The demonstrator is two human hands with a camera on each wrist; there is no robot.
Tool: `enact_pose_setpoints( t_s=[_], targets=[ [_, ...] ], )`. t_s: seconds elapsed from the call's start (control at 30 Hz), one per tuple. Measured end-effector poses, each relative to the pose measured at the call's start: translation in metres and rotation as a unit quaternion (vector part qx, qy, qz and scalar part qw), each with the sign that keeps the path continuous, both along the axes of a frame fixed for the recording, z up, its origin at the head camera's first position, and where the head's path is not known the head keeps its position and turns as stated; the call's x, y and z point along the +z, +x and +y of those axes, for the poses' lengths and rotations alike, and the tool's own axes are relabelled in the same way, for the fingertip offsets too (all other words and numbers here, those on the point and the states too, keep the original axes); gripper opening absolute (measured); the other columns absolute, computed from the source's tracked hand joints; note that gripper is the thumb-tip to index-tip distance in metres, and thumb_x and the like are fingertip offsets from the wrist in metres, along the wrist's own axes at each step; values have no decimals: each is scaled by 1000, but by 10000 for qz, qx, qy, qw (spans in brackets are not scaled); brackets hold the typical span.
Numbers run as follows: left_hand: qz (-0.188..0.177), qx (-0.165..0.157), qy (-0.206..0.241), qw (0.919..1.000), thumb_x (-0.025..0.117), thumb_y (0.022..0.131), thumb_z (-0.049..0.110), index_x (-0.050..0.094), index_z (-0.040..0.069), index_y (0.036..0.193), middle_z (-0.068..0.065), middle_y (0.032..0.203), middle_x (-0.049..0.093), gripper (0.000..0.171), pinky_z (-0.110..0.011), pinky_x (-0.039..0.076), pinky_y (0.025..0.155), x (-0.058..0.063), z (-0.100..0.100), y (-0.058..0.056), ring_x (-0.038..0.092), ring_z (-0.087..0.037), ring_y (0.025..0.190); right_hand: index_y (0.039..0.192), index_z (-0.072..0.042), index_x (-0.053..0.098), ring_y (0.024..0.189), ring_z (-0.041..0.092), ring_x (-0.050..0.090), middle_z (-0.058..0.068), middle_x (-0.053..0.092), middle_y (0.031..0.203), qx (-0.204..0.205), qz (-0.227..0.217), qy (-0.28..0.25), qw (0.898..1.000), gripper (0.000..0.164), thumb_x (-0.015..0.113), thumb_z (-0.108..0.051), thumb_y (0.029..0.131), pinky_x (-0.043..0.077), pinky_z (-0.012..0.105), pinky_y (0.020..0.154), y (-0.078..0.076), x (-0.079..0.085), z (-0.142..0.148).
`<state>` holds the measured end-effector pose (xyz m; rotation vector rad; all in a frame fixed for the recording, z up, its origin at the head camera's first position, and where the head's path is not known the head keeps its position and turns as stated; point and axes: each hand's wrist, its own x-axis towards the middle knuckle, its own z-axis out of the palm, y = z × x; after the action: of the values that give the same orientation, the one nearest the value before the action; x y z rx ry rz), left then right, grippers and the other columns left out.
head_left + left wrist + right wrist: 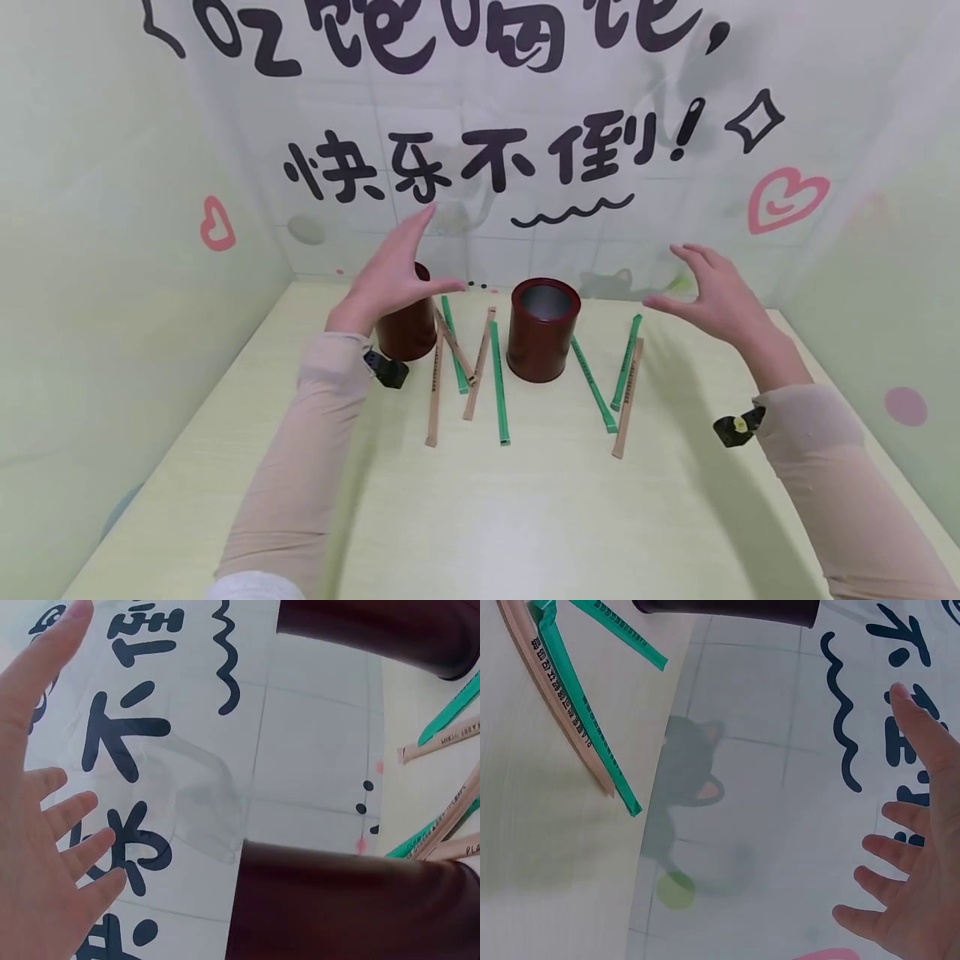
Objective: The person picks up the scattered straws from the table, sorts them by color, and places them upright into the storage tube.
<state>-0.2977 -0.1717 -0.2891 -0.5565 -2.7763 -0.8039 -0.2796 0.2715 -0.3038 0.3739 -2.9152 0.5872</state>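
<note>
My left hand (393,271) is raised over the left dark red cylindrical canister (407,329), thumb and fingers spread apart with nothing between them. It hides part of that canister's rim. In the left wrist view the same hand (52,847) shows its palm bare. My right hand (705,292) hovers at the far right, thumb and fingers parted and holding nothing; its palm (907,892) shows in the right wrist view. Between the hands stands a second dark red canister (542,342), upright, its mouth facing up. Green paper sticks (499,383) and brown paper sticks (433,392) lie around the canisters.
Right of the second canister lie a green stick (594,387) and a crossing-close pair, one green (628,358) and one brown (630,408). A printed curtain (480,233) backs the pale table (480,517), and light walls (112,250) rise at both sides.
</note>
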Motion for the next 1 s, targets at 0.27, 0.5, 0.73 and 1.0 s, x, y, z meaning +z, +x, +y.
enact_pose_setpoints(
  t_s=[0.27, 0.5, 0.73, 1.0],
  targets=[
    [-341, -354, 355, 9982, 78, 79, 54, 16, 23, 161, -1, 168, 16, 107, -52, 21, 124, -13, 17, 2, 15, -24, 156, 153, -2, 32, 144, 48, 27, 27, 32, 155, 107, -75, -231, 9996, 92, 72, -51, 86, 24, 65, 116, 0, -10, -2],
    [-548, -678, 571, 9946, 76, 83, 49, 23, 24, 159, -1, 166, 23, 96, -49, 27, 123, -30, 34, 0, 22, -22, 153, 152, -2, 33, 144, 46, 28, 27, 34, 155, 127, -247, -261, 9993, 90, 72, -50, 87, 27, 64, 116, 1, -19, -5],
    [-715, -878, 727, 9909, 76, 85, 44, 25, 20, 158, -3, 164, 27, 93, -49, 29, 122, -41, 54, -4, 26, -23, 152, 152, 0, 33, 143, 45, 29, 27, 35, 154, 154, -280, -274, 9991, 89, 72, -48, 88, 27, 63, 116, -1, -19, -7],
    [-1062, -932, 1052, 9844, 73, 86, 48, 27, 27, 157, 0, 162, 32, 87, -53, 36, 117, -58, 70, -5, 34, -23, 148, 151, 1, 35, 143, 45, 31, 26, 37, 154, 267, -374, -397, 9982, 86, 73, -44, 89, 28, 62, 116, -2, -24, -11]
  ],
)
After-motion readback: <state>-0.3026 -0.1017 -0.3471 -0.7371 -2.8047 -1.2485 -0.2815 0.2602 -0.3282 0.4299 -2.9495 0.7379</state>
